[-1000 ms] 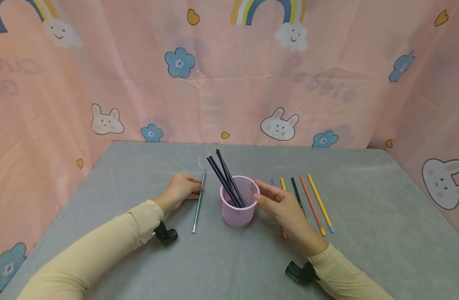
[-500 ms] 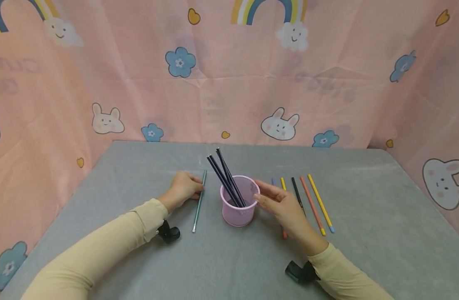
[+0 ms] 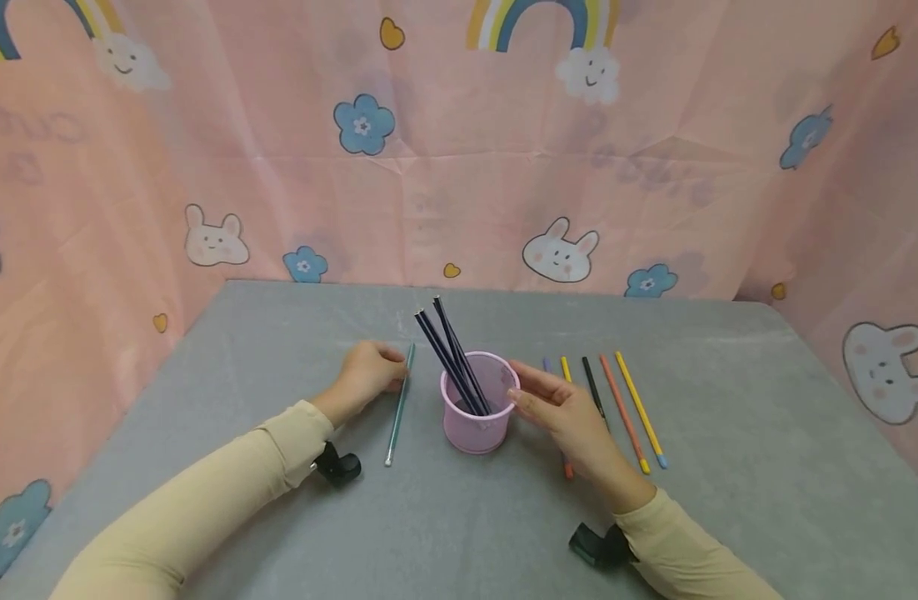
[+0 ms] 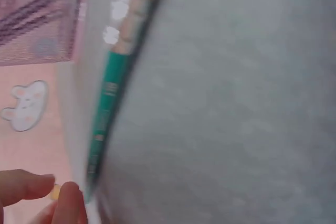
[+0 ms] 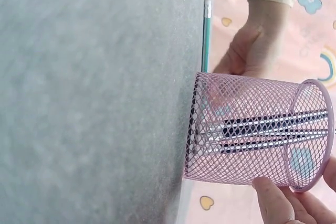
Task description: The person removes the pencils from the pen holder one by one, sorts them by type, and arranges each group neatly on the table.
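A green pencil with a pale eraser end lies on the grey table, left of the pink mesh pencil holder. Beside its far half is my left hand, fingertips right at the shaft. The left wrist view shows a gap between thumb and finger, with the green pencil just outside it. My right hand holds the holder by its right rim, thumb at the edge and fingers against the mesh. Several dark pencils lean left inside the upright holder.
Right of the holder, partly behind my right hand, lie several pencils: a purple one, a short-looking yellow one, a black one, an orange one and a yellow one. A pink printed cloth hangs behind the table.
The green pencil's far end has shifted slightly toward me, with my left hand staying at it. My right hand and the holder have kept their place.
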The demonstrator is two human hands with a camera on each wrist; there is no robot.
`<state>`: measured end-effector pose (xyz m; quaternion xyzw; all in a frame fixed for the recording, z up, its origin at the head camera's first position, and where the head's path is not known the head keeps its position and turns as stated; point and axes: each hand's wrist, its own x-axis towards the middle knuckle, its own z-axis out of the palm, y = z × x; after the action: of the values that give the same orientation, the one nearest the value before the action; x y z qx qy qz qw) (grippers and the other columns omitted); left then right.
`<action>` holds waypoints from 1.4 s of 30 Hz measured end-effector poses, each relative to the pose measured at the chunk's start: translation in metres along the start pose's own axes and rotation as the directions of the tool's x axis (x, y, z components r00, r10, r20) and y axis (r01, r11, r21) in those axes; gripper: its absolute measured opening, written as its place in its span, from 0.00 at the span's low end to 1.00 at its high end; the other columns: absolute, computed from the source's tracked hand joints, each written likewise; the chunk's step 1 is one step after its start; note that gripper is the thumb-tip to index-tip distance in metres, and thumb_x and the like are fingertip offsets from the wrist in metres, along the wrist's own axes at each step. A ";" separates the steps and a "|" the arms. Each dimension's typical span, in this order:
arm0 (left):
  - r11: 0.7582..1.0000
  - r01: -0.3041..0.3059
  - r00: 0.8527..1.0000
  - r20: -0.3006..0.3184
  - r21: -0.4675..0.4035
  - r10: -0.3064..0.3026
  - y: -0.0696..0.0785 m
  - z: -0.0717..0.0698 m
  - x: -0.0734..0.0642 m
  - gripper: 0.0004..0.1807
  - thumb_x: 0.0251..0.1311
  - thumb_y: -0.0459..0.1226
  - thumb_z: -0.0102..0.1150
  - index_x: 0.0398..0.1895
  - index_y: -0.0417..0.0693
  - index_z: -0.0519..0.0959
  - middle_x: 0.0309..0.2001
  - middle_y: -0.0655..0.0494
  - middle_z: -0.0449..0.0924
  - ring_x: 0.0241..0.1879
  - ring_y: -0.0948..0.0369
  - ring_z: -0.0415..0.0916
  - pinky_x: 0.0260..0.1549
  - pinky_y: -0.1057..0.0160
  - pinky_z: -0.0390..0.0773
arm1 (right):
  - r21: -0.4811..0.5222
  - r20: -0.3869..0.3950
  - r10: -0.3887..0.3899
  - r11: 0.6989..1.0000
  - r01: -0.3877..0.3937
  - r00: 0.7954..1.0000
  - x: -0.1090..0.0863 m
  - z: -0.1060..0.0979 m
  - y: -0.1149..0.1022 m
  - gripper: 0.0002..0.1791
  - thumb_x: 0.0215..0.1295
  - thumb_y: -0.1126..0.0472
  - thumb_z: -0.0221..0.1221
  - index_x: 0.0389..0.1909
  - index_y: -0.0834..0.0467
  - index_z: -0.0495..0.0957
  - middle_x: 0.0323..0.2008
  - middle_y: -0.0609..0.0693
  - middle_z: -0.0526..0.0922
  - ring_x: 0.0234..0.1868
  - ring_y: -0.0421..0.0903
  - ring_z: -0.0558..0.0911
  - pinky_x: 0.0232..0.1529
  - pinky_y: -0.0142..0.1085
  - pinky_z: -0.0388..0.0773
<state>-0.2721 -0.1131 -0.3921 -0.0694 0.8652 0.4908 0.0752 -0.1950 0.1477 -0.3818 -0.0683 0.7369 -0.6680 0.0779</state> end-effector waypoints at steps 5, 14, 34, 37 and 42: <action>0.991 -0.036 0.999 -0.007 -0.128 0.035 0.010 -0.005 -0.011 0.14 0.55 0.33 0.60 0.44 0.37 0.81 0.41 0.44 0.83 0.33 0.61 0.82 0.35 0.65 0.83 | -0.010 -0.019 0.005 1.000 -0.006 1.000 0.000 0.000 0.002 0.29 0.59 0.55 0.62 0.62 0.56 0.69 0.59 0.54 0.74 0.56 0.41 0.76 0.50 0.34 0.77; 0.932 -0.057 0.998 0.008 -0.357 0.064 0.015 -0.006 -0.028 0.15 0.56 0.31 0.61 0.46 0.33 0.79 0.43 0.40 0.82 0.37 0.60 0.82 0.42 0.59 0.82 | -0.024 -0.011 0.001 1.000 -0.001 1.000 0.001 0.000 0.000 0.29 0.59 0.53 0.62 0.62 0.54 0.69 0.59 0.52 0.74 0.57 0.44 0.75 0.50 0.34 0.78; 0.888 -0.177 0.980 0.003 -0.423 0.197 0.030 0.000 -0.056 0.17 0.50 0.30 0.65 0.45 0.35 0.79 0.43 0.43 0.82 0.39 0.59 0.82 0.38 0.63 0.83 | -0.025 -0.010 0.007 1.000 -0.007 1.000 0.001 0.000 0.001 0.30 0.58 0.52 0.62 0.62 0.54 0.69 0.59 0.51 0.74 0.58 0.45 0.75 0.50 0.35 0.78; 0.887 -0.195 0.977 -0.004 -0.418 0.213 0.031 0.002 -0.058 0.18 0.49 0.30 0.65 0.46 0.35 0.79 0.43 0.41 0.82 0.40 0.59 0.81 0.39 0.62 0.83 | -0.028 -0.010 0.008 1.000 -0.008 1.000 0.001 0.000 0.001 0.29 0.59 0.53 0.62 0.62 0.54 0.69 0.59 0.52 0.74 0.58 0.46 0.75 0.50 0.34 0.78; 0.884 -0.199 0.977 -0.010 -0.423 0.215 0.035 0.005 -0.060 0.18 0.47 0.32 0.68 0.44 0.38 0.80 0.43 0.40 0.82 0.39 0.60 0.81 0.40 0.63 0.82 | -0.032 -0.006 0.002 0.999 -0.003 1.000 0.001 0.000 0.001 0.28 0.60 0.55 0.61 0.62 0.55 0.69 0.59 0.54 0.74 0.58 0.49 0.74 0.50 0.35 0.78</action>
<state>-0.2197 -0.0882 -0.3537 0.0177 0.7395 0.6726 0.0217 -0.1961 0.1471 -0.3829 -0.0668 0.7478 -0.6562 0.0756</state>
